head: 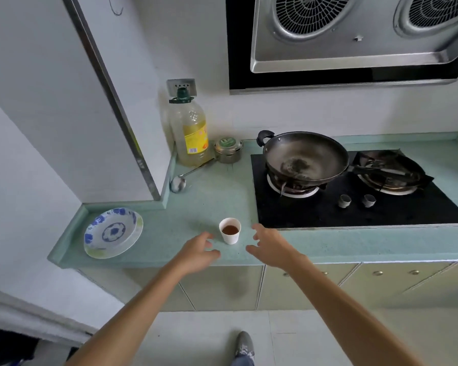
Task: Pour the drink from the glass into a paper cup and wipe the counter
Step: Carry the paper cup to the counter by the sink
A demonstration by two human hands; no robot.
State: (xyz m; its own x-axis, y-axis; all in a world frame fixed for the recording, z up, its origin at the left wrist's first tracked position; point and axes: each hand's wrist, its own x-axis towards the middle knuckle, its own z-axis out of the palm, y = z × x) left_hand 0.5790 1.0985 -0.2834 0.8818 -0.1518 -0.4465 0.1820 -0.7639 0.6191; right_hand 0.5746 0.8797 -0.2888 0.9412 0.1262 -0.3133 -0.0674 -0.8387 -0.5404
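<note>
I am looking down at a white paper cup (230,230) standing upright on the green counter (206,196), near its front edge, and it is already holding a brown drink. I am holding my left hand (200,247) just to the left of the cup and my right hand (269,247) just to its right; both are spread open with fingers loosely curled, empty, and touching nothing. I am seeing no glass anywhere, and no cloth either, so I am judging the pouring to be over and the wiping to be the step now coming up. That step is calling for something to wipe with, which I am going to have to look for outside this view, and probably for shifting the cup aside without tipping it.

The counter itself is looking dry around the cup; I cannot tell whether any spill is there. A blue-patterned plate (113,233) is sitting at the left end, an oil bottle (191,133), a small tin (228,149) and a ladle (181,180) are standing back by the wall, and a dark wok (306,154) is resting on the black stove (354,207) under the extractor hood (354,35).
</note>
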